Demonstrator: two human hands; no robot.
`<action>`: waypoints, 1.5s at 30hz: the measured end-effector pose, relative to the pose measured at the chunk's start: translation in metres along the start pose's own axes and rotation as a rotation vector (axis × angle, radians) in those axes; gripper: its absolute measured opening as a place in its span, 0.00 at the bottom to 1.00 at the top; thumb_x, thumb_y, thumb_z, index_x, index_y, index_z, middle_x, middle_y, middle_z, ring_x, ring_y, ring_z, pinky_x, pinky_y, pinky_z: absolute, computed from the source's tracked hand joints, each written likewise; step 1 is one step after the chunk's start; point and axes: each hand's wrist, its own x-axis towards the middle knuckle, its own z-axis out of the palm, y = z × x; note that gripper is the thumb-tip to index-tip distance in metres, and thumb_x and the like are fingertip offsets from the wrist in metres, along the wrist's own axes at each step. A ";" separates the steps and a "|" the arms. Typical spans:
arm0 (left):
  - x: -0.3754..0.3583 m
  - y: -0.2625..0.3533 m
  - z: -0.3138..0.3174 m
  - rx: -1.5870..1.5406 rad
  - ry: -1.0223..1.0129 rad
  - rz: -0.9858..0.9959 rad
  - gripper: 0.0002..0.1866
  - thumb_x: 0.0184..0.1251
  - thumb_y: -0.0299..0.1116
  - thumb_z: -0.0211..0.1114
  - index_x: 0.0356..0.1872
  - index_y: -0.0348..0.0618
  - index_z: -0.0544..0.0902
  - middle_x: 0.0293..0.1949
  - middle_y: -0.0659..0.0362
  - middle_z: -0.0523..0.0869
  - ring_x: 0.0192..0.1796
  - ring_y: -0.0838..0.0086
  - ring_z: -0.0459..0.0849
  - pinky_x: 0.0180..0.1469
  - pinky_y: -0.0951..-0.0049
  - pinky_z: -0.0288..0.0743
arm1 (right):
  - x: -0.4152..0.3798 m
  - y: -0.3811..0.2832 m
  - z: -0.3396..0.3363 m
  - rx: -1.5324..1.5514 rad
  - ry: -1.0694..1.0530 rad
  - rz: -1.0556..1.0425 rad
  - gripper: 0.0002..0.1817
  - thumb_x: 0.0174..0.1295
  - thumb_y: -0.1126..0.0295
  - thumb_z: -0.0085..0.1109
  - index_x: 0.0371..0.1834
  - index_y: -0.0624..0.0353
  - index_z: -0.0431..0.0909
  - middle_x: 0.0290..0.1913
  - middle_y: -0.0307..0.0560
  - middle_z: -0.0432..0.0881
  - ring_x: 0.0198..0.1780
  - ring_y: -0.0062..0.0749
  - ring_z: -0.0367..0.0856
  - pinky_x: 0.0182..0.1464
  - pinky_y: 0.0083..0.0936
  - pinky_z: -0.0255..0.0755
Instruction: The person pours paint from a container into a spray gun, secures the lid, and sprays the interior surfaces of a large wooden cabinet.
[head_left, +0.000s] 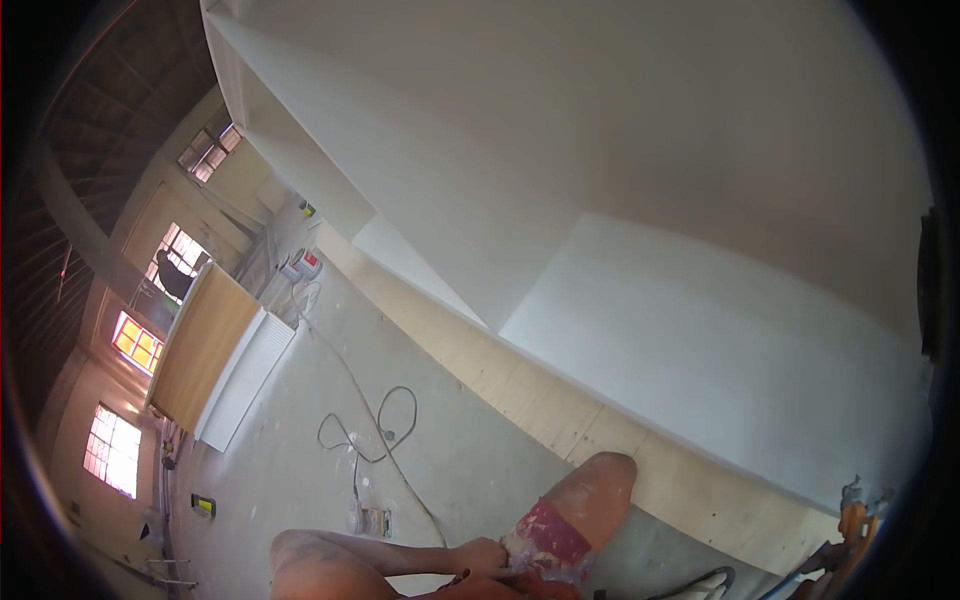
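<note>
At the bottom edge, a bare bent forearm reaches to my left hand. The hand is closed against a red cloth garment smeared with white; what its fingers grip, if anything, is too small to tell. A bare bent limb comes out of that garment toward the pale boards. My right hand does not show clearly anywhere. A large white panelled structure fills the upper right, above a strip of light wooden boards.
A looped cable lies on the grey floor. Paint tins stand farther off near a wood-faced counter. A dark figure is behind it. An orange, stained tool is at lower right.
</note>
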 end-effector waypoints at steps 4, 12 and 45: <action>0.000 0.005 -0.002 0.007 -0.026 -0.029 0.37 0.72 0.61 0.43 0.23 0.36 0.84 0.26 0.42 0.85 0.32 0.45 0.84 0.39 0.49 0.78 | -0.001 0.005 -0.001 -0.014 0.011 0.034 0.19 0.74 0.59 0.55 0.58 0.61 0.71 0.31 0.35 0.74 0.15 0.10 0.55 0.16 0.14 0.45; 0.002 0.007 -0.006 0.019 -0.055 -0.028 0.40 0.71 0.66 0.42 0.20 0.40 0.85 0.25 0.44 0.85 0.32 0.47 0.85 0.38 0.51 0.78 | -0.008 0.010 -0.010 -0.048 0.046 0.097 0.19 0.74 0.58 0.55 0.57 0.61 0.71 0.30 0.35 0.74 0.15 0.10 0.55 0.16 0.14 0.45; 0.003 0.011 -0.033 0.017 -0.089 0.028 0.38 0.73 0.62 0.45 0.23 0.35 0.85 0.25 0.41 0.85 0.33 0.46 0.85 0.37 0.49 0.78 | -0.078 -0.033 -0.044 -0.172 0.383 0.068 0.18 0.73 0.57 0.57 0.55 0.60 0.72 0.26 0.34 0.72 0.14 0.11 0.55 0.16 0.15 0.45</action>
